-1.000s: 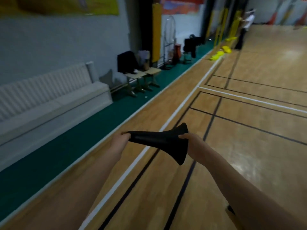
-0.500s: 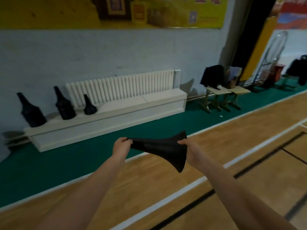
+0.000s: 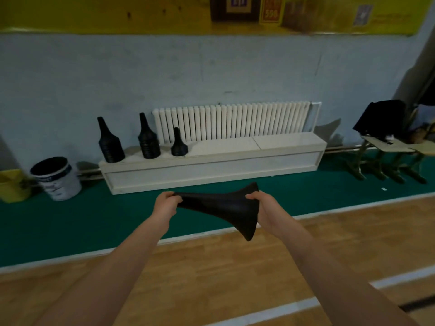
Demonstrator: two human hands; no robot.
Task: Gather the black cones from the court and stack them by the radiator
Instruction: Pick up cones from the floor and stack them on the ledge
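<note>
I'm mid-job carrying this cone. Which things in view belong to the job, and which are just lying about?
Job: black cone, gripped by left hand and right hand; left stack, middle stack and short stack of cones on the ledge; radiator.
Lying about: white bucket; yellow bin; desks; dark garment.

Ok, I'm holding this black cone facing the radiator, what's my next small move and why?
Probably step forward-left toward the short stack on the ledge: left hand and right hand hold the cone sideways, and the green strip lies between you and the ledge.
</note>
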